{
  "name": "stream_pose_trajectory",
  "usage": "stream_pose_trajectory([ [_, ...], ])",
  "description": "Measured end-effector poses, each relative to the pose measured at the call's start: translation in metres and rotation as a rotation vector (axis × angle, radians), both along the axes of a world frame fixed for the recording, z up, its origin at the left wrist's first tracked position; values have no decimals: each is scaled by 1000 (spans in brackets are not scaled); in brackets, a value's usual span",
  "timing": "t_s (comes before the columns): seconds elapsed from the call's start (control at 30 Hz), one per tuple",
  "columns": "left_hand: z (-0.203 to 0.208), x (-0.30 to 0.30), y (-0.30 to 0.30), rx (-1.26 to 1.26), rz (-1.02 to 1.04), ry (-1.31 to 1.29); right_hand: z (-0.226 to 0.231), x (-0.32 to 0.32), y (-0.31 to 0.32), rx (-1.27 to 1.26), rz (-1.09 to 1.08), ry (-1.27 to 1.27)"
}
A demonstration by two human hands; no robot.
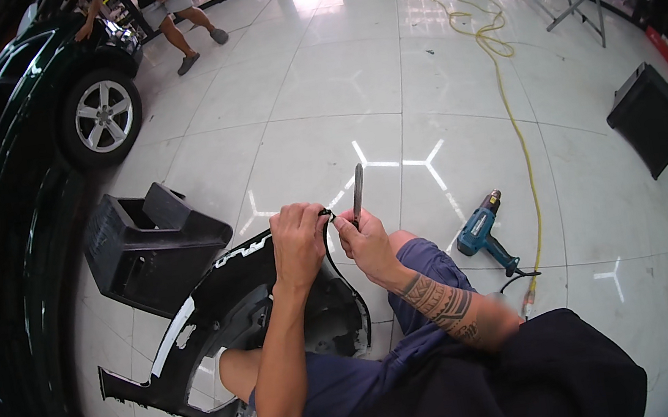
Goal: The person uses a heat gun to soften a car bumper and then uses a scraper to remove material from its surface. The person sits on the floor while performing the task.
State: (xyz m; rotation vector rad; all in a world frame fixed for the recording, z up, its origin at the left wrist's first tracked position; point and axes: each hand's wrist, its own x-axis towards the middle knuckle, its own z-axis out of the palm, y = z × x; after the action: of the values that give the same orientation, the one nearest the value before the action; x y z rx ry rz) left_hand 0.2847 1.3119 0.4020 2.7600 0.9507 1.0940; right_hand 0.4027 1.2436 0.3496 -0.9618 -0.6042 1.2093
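A black car fender panel [175, 399] with white strips along its outer curve lies in front of me, by my bent knee. My left hand [297, 239] is closed over its far upper edge, fingertips pinching the rim. Close beside it, my right hand [367, 246] grips a slim dark grey tool [358, 188] that looks like a cutter knife, pointing upward. Its thumb and fingertip meet the same edge, next to my left fingertips. Whether a small piece is pinched between them is hidden.
Behind the panel stands a black plastic step stool [137, 266]; another black stool-like block [650, 120] is far right. A blue heat gun [482, 230] lies right of my knee, near a yellow cord [525, 156]. At left is a dark green car [13, 108], with a person [174, 13] beside it.
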Motion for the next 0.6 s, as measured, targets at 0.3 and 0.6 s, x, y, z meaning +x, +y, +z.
stream_pose_trajectory([
  [0.3, 20, -11, 7, -155, -111, 27, -103, 37, -53, 3, 239, -862],
  [0.6, 24, -9, 2, -218, -90, -48, -43, 141, 3, -342, 59, -984],
])
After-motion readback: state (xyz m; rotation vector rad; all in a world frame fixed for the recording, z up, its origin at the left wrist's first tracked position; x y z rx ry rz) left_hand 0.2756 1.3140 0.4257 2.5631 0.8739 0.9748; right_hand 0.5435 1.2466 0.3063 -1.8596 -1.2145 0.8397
